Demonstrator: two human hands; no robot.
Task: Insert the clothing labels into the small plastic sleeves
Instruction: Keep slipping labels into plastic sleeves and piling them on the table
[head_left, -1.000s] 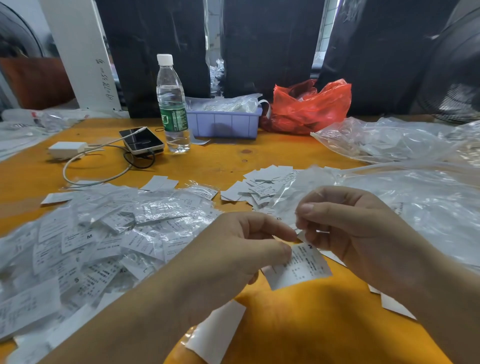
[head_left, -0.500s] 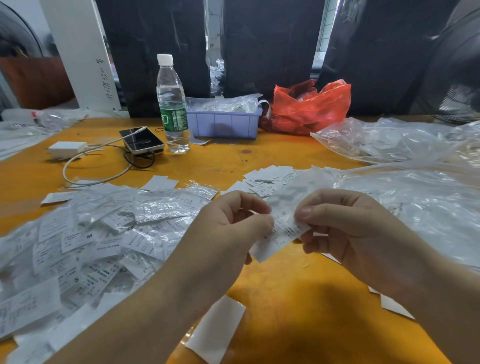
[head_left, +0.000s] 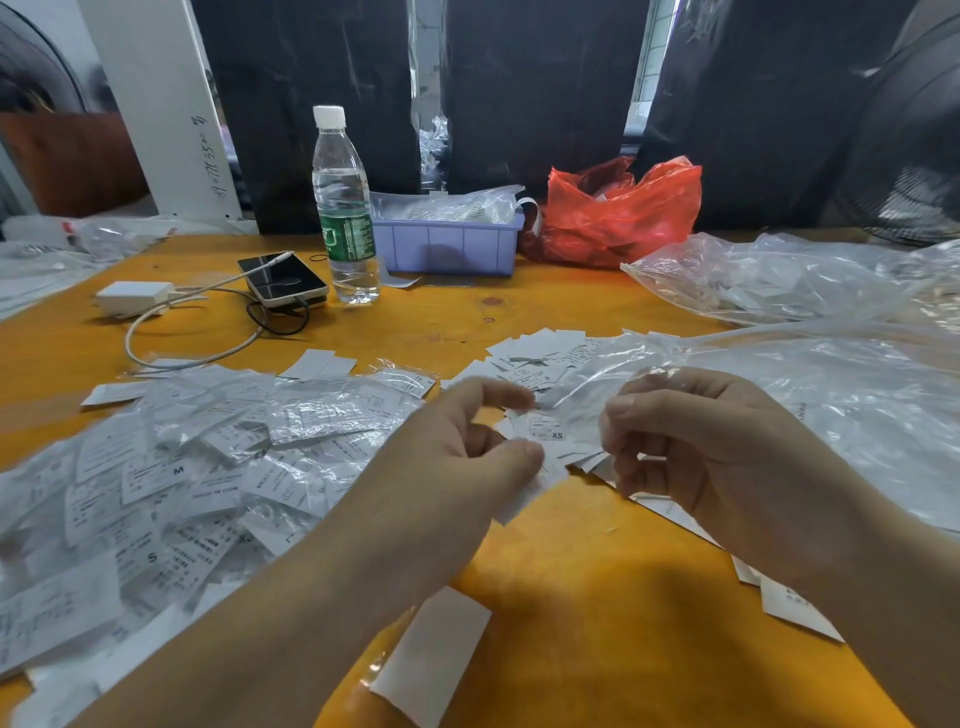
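My left hand (head_left: 467, 457) and my right hand (head_left: 701, 457) meet above the orange table (head_left: 597, 597). Between them is a white label marked XS (head_left: 550, 431) with a clear plastic sleeve (head_left: 592, 387) over it. My left thumb and forefinger pinch the label's left end. My right hand's curled fingers hold the sleeve's right end. How far the label sits inside the sleeve I cannot tell. A heap of sleeved labels (head_left: 208, 467) lies at the left. Loose labels (head_left: 540, 353) lie just beyond my hands.
A big clear bag (head_left: 810, 415) lies at the right, a loose label (head_left: 436, 654) near the front edge. At the back stand a water bottle (head_left: 343, 208), a phone (head_left: 283, 280) with cable and charger (head_left: 135, 297), a purple tray (head_left: 447, 244) and a red bag (head_left: 613, 213).
My left hand has carried the label up from low over the table to the sleeve in my right hand. Both hands have drifted a little farther from me.
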